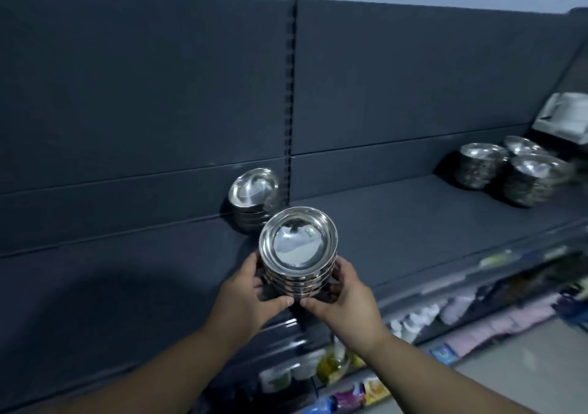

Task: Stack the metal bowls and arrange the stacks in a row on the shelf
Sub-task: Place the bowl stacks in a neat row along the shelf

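A stack of several shiny metal bowls (298, 248) is held over the front of the dark shelf (397, 222). My left hand (251, 296) grips its left side and my right hand (343, 296) grips its right side, thumbs nearly meeting under the stack. Another stack of metal bowls (253, 198) stands on the shelf behind it, against the back panel next to the slotted upright. Three more bowl stacks (480, 165) (521, 147) (534, 178) cluster at the shelf's far right.
The slotted upright post (290, 95) splits the dark back panel. A white packaged item (563, 117) lies at the far right. Lower shelves hold packaged goods (337, 362) and pink items (496, 327). Dark shelf surface stretches between the middle stack and the right cluster.
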The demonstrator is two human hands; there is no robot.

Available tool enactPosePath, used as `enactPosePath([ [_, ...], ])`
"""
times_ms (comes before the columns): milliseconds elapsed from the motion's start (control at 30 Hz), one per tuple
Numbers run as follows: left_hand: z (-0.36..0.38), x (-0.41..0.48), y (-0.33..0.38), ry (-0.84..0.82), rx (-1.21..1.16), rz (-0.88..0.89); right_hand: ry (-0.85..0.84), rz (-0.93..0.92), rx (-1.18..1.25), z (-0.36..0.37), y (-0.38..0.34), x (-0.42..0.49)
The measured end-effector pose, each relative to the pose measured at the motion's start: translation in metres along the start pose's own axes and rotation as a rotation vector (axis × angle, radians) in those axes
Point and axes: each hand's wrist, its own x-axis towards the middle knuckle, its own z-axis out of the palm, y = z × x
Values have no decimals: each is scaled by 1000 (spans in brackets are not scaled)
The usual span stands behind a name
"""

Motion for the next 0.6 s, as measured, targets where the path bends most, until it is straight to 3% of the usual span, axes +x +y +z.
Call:
enactPosePath([
  [333, 223, -34, 70, -321, -145, -5, 231, 106, -121, -212, 86, -99],
  [600, 322, 19, 101, -451, -118, 35, 362, 212, -65, -299, 131, -79],
])
